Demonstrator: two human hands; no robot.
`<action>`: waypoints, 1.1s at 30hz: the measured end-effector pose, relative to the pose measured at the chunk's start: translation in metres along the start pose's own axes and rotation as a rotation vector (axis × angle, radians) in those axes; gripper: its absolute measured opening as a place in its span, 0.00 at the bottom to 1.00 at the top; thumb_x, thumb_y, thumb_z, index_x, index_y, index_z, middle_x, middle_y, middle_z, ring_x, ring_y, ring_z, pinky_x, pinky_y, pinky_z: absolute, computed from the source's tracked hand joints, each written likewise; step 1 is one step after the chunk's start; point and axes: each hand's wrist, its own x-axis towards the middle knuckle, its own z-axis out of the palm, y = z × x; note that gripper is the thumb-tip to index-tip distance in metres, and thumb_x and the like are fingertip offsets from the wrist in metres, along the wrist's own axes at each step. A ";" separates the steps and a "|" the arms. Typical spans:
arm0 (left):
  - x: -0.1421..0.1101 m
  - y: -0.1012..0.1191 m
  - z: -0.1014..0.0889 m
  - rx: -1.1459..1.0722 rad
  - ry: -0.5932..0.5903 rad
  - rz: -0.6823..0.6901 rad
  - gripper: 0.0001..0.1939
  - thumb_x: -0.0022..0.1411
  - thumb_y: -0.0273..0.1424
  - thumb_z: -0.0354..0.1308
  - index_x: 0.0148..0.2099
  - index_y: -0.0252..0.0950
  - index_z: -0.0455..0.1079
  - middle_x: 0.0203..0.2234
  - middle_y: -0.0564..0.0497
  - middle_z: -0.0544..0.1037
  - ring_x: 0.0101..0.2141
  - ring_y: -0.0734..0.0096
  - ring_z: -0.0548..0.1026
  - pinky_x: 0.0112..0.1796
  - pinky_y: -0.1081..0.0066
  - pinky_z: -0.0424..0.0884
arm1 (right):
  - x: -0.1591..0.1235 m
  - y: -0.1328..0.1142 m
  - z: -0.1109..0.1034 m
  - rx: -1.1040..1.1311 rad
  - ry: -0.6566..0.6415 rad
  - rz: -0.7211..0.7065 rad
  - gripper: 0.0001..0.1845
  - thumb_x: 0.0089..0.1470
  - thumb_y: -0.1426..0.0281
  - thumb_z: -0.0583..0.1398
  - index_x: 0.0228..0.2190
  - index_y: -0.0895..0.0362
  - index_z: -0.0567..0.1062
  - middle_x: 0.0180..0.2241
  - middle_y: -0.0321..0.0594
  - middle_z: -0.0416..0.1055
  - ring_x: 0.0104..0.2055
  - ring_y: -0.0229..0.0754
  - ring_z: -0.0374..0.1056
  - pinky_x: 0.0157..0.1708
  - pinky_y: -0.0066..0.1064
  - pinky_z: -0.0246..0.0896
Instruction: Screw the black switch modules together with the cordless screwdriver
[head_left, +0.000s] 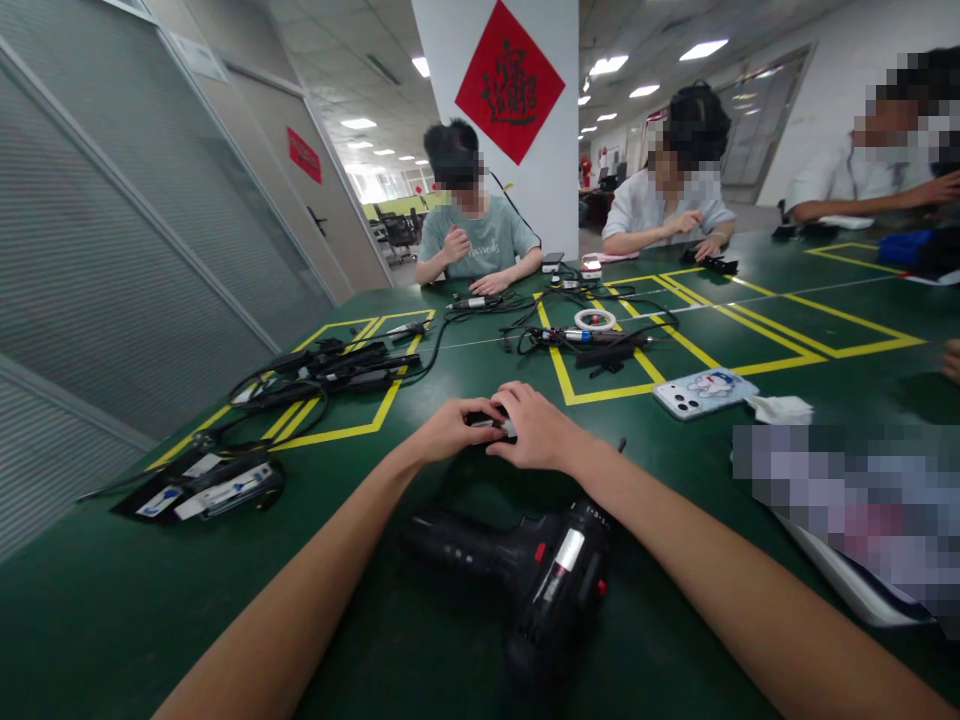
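My left hand (450, 432) and my right hand (536, 428) meet over the green table. Between them, fingers and thumbs close around a small black and pale grey piece (491, 425). Most of it is covered by my fingers, so its kind cannot be made out. A black cordless drill (551, 570) with red buttons lies on its side nearer to me, between my forearms, touched by neither hand. Its tip is partly behind my right forearm.
Black tools with cables (337, 370) lie at left, near a black case (202, 485). Beyond my hands are more cabled tools (585, 338) and a white ring (595, 320). A phone (705, 392) and tissue (780, 410) lie at right. Several people sit across the table (360, 600).
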 end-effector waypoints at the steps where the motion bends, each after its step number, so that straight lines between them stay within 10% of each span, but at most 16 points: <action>1: 0.000 -0.001 0.001 -0.007 0.003 0.008 0.14 0.61 0.36 0.55 0.46 0.32 0.68 0.43 0.46 0.73 0.43 0.61 0.72 0.44 0.55 0.69 | 0.001 -0.002 -0.002 -0.049 -0.011 -0.008 0.32 0.40 0.58 0.67 0.44 0.59 0.65 0.45 0.48 0.61 0.48 0.50 0.60 0.47 0.42 0.58; 33: -0.003 -0.005 0.006 -0.015 0.078 -0.003 0.14 0.61 0.36 0.55 0.46 0.32 0.67 0.40 0.47 0.73 0.39 0.64 0.73 0.40 0.59 0.71 | 0.001 -0.020 -0.013 -0.358 -0.203 -0.064 0.27 0.49 0.69 0.57 0.52 0.61 0.62 0.44 0.49 0.64 0.46 0.49 0.61 0.45 0.39 0.57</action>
